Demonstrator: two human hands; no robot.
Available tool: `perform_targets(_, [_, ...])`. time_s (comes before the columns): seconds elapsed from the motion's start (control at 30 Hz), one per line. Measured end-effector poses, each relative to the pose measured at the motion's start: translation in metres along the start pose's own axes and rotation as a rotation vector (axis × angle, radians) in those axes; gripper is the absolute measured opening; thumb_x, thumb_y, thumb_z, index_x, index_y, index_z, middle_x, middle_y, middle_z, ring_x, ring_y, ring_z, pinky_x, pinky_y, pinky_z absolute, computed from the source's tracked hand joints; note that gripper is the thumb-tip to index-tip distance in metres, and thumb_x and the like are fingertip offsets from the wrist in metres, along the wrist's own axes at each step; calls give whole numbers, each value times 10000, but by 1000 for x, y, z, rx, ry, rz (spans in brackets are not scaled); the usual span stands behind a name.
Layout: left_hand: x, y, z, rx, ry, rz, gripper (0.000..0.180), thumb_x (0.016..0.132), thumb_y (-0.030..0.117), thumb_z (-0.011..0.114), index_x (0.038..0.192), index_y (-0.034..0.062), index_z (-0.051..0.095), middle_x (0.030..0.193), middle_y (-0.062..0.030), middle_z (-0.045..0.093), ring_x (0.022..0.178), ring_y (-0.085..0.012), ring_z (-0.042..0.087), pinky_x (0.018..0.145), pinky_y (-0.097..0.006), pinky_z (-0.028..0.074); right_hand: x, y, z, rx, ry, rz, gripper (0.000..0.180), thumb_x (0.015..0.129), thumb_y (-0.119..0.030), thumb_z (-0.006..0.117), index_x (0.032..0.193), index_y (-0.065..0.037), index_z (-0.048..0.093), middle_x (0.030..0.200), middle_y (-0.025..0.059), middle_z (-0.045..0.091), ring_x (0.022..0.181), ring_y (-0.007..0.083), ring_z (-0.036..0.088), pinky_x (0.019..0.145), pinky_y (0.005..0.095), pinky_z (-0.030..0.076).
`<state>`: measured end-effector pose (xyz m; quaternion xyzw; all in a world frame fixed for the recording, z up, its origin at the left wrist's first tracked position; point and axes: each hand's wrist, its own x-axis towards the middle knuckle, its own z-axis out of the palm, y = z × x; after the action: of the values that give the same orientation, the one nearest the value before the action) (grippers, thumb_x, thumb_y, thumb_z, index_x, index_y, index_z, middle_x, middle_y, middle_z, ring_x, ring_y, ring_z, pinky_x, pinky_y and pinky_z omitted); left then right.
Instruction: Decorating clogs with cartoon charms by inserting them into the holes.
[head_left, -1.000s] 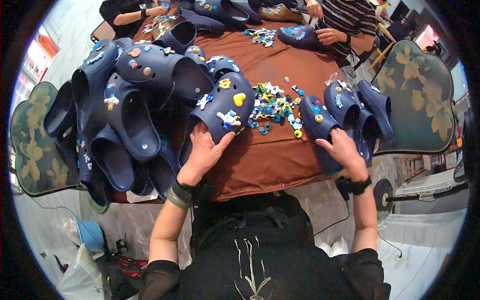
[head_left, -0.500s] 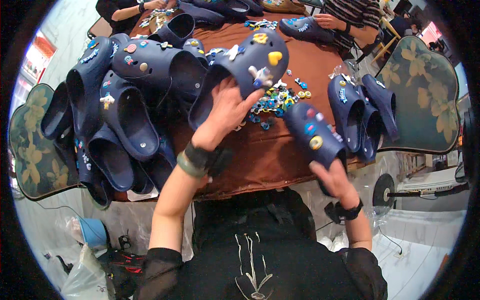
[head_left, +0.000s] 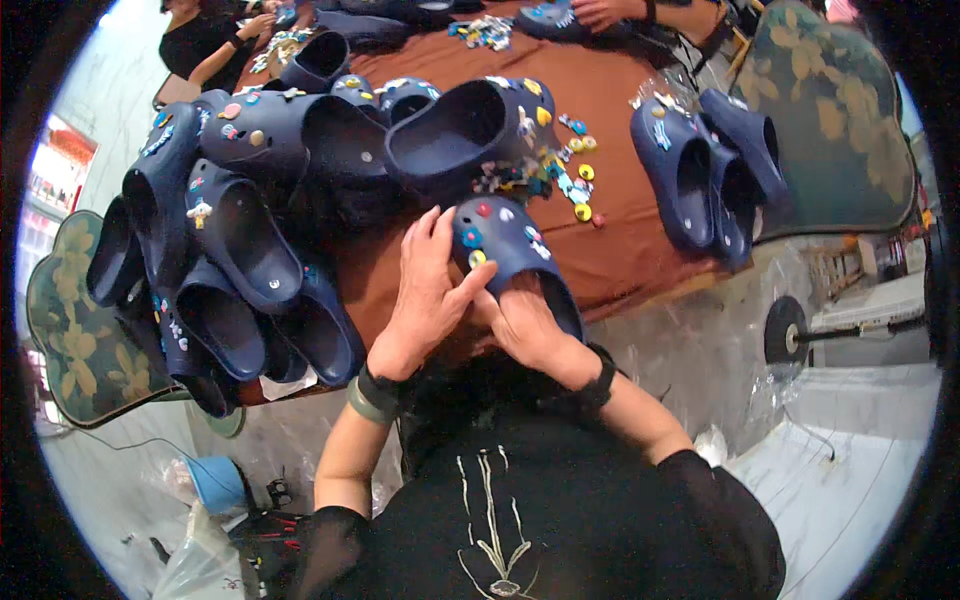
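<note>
Right hand held the navy clog at the brown-covered table's near edge, fingers inside, their curl hidden. Left hand sat half open alongside, thumb by the yellow charm. Good handling meant bracing from inside, charm unpressed.

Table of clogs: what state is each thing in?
Held clog: charms fitted, toe pointing away.
Right hand: partly inside held clog's opening.
Left hand: open, thumb at held clog's side.
Loose charms: scattered, partly hidden.
Clog heap: piled, several decorated.
Right-side clogs: close together, openings showing.
Brown cloth: spread over table.
</note>
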<state>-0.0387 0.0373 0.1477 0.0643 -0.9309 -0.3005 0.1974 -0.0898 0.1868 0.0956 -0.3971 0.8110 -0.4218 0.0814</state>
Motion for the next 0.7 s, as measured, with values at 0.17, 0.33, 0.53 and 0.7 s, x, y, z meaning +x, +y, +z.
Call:
perform_targets(0.17, [-59,-88,59,-440,-74,46,710,883,267,609,1464,53,259,1390,-138,377,1174,-231,468,991,-330,390,-1,-11,22,2,-60,-147,359,956,-227,423,1244,-22,484,912,241,599,809,434,597,709,485,481])
perform_targets(0.33, [-49,-42,62,-525,-12,-111,795,772,178,719,1445,77,307,1302,-82,420,1013,-183,505,876,-293,468,-4,-3,26,617,111,-35,401,973,-245,401,1268,20,464,958,226,579,897,384,579,797,440,472])
perform_targets(0.53, [-48,-33,67,-328,80,33,813,749,135,714,1432,38,284,1320,-155,414,1116,-296,511,962,-366,437,-24,2,-1,225,-66,-218,372,965,-269,431,1171,36,487,1081,230,526,983,397,525,851,441,433])
perform_targets(0.7, [-48,-6,36,-242,9,-250,620,856,44,476,1436,19,257,1185,-285,513,1028,-430,559,879,-422,459,-32,-16,-65,316,76,-97,192,883,-167,620,920,11,682,1006,177,677,905,290,668,793,365,523])
